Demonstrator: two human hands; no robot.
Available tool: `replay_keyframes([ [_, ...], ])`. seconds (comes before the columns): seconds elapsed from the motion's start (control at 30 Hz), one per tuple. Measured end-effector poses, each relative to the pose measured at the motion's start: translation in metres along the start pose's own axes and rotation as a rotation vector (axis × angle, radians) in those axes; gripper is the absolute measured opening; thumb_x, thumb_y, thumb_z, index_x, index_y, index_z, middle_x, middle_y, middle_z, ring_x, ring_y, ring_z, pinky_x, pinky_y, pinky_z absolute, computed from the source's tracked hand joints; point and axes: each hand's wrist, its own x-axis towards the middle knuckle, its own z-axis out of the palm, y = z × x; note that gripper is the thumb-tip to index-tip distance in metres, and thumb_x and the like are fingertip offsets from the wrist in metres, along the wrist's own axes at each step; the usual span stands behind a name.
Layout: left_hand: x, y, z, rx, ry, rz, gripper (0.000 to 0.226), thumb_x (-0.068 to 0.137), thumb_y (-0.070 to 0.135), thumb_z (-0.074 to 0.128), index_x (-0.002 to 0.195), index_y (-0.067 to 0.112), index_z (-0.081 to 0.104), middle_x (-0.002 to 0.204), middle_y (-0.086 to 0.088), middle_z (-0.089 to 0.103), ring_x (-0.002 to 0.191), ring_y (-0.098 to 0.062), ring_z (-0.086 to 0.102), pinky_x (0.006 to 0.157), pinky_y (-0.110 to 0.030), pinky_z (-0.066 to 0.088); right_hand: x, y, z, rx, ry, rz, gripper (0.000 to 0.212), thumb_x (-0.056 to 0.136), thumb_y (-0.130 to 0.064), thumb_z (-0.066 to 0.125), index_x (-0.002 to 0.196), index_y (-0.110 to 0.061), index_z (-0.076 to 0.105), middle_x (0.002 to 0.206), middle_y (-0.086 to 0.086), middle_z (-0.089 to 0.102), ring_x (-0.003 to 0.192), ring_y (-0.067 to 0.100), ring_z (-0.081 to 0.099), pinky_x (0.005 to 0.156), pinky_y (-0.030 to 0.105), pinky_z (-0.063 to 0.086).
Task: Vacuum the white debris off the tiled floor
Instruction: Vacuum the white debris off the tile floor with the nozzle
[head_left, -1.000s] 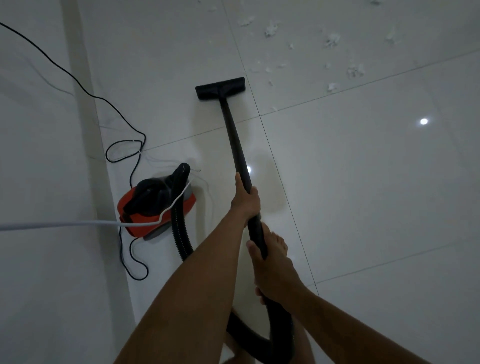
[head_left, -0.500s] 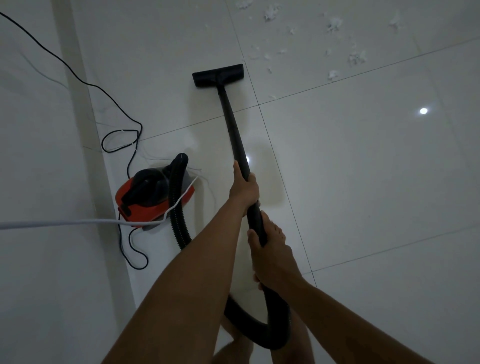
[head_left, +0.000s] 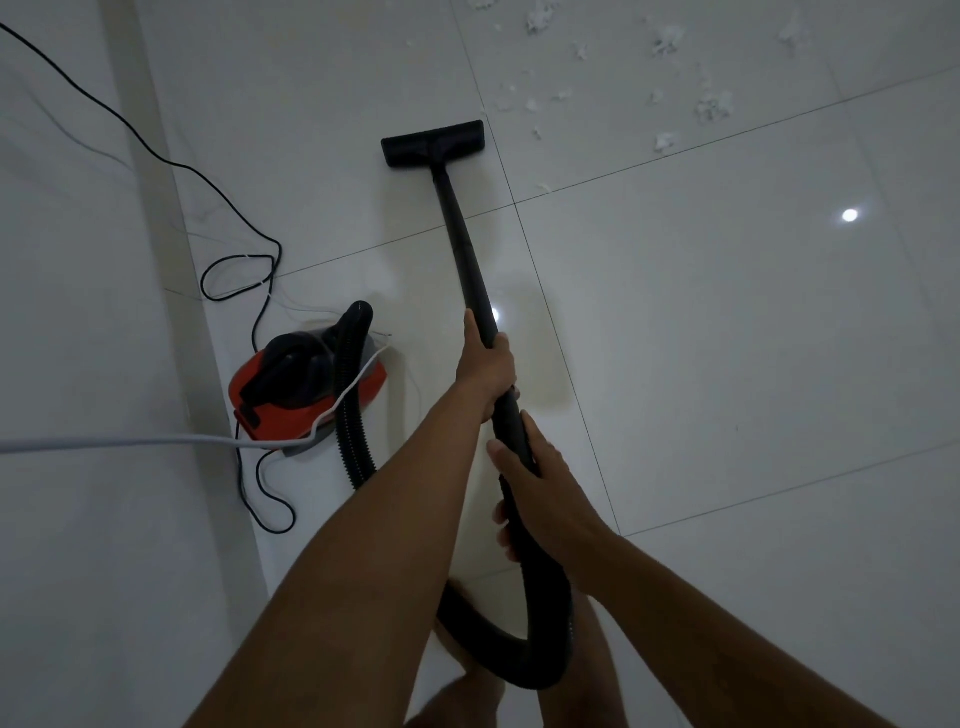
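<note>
Glossy tiled floor (dim light)

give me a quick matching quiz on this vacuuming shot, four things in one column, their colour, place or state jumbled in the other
Things:
1 floor nozzle
2 canister
3 white debris
4 right hand

States:
A red and black, at the left
B scattered at the top right
C black, flat on the tiled floor
D grips the tube nearer the person than the left hand

Pairs: 1-C, 2-A, 3-B, 4-D
</note>
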Motion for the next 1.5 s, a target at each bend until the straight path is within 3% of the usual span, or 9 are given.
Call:
replay_keyframes([
  [0.07, 0.001, 0.001, 0.001, -0.019, -0.003, 0.0, 0.066, 0.107, 0.029, 0.039, 0.156, 0.047, -0.001, 0.086, -0.008, 0.053, 0.065, -0.018, 0.052, 0.061, -0.034, 0.054, 0.002, 0.002, 0.003, -0.067, 0.063, -0.05, 0.095, 0.051, -0.106, 0.033, 0.132, -0.057, 0.045, 0.113, 0.013, 0.071, 0.098, 0.043, 0.071, 0.085, 0.066, 0.058],
  [0.13, 0.002, 0.0, -0.001, -0.031, -0.007, -0.002, 0.067, 0.106, 0.029, 0.04, 0.156, 0.047, -0.001, 0.084, -0.009, 0.052, 0.065, -0.017, 0.051, 0.059, -0.033, 0.052, 0.003, 0.002, 0.006, -0.122, 0.076, -0.092, 0.078, 0.068, -0.101, 0.034, 0.13, -0.055, 0.046, 0.108, 0.011, 0.072, 0.092, 0.04, 0.072, 0.081, 0.063, 0.059],
  [0.23, 0.003, -0.002, -0.004, 0.03, -0.019, 0.009, 0.068, 0.106, 0.029, 0.038, 0.156, 0.047, -0.005, 0.087, -0.009, 0.054, 0.068, -0.018, 0.052, 0.064, -0.035, 0.053, -0.004, -0.004, 0.004, -0.151, 0.072, -0.125, 0.05, 0.083, -0.072, 0.042, 0.128, -0.051, 0.048, 0.095, 0.008, 0.073, 0.078, 0.033, 0.074, 0.07, 0.058, 0.063],
  [0.47, 0.004, -0.001, -0.003, 0.096, -0.037, 0.011, 0.071, 0.107, 0.026, 0.036, 0.156, 0.045, -0.011, 0.098, -0.011, 0.054, 0.068, -0.019, 0.053, 0.07, -0.038, 0.056, -0.004, -0.007, -0.003, -0.147, 0.04, -0.106, 0.052, 0.078, -0.072, 0.04, 0.127, -0.054, 0.045, 0.1, 0.008, 0.073, 0.083, 0.037, 0.074, 0.076, 0.061, 0.061],
  [0.7, 0.009, 0.009, -0.005, 0.084, -0.033, 0.026, 0.071, 0.107, 0.026, 0.037, 0.155, 0.045, -0.012, 0.095, -0.011, 0.053, 0.068, -0.019, 0.052, 0.075, -0.041, 0.056, 0.001, -0.019, -0.011, -0.138, -0.019, -0.125, 0.051, 0.079, -0.067, 0.037, 0.127, -0.054, 0.044, 0.084, 0.004, 0.073, 0.065, 0.028, 0.074, 0.063, 0.057, 0.064],
  [0.83, 0.013, 0.012, -0.009, 0.023, -0.032, 0.046, 0.072, 0.105, 0.028, 0.04, 0.156, 0.046, -0.007, 0.093, -0.009, 0.053, 0.07, -0.018, 0.052, 0.071, -0.039, 0.054, 0.006, -0.024, -0.011, -0.153, -0.028, -0.132, 0.051, 0.08, -0.068, 0.035, 0.129, -0.055, 0.041, 0.085, 0.005, 0.073, 0.065, 0.029, 0.075, 0.063, 0.058, 0.063],
  [1.07, 0.015, 0.013, -0.008, 0.089, 0.037, 0.072, 0.067, 0.106, 0.034, 0.036, 0.157, 0.043, -0.007, 0.137, -0.021, 0.054, 0.08, -0.017, 0.056, 0.087, -0.044, 0.056, 0.014, -0.022, -0.001, -0.16, 0.003, -0.052, 0.07, 0.072, -0.095, 0.025, 0.134, -0.065, 0.034, 0.106, 0.013, 0.072, 0.087, 0.041, 0.074, 0.078, 0.064, 0.06],
  [1.37, 0.022, 0.027, -0.005, 0.158, 0.034, 0.062, 0.068, 0.108, 0.03, 0.034, 0.157, 0.04, -0.011, 0.136, -0.013, 0.053, 0.081, -0.016, 0.055, 0.079, -0.036, 0.053, 0.024, -0.03, -0.011, -0.201, -0.004, -0.086, 0.06, 0.077, -0.086, 0.029, 0.135, -0.068, 0.031, 0.109, 0.019, 0.071, 0.091, 0.046, 0.071, 0.082, 0.066, 0.058],
  [1.5, 0.02, 0.027, 0.002, 0.169, 0.037, 0.066, 0.068, 0.108, 0.029, 0.033, 0.158, 0.039, -0.012, 0.129, -0.009, 0.054, 0.078, -0.016, 0.056, 0.079, -0.036, 0.053, 0.032, -0.025, -0.017, -0.213, -0.004, -0.102, 0.103, 0.047, -0.105, 0.014, 0.14, -0.064, 0.03, 0.116, 0.019, 0.069, 0.098, 0.045, 0.07, 0.086, 0.064, 0.057],
])
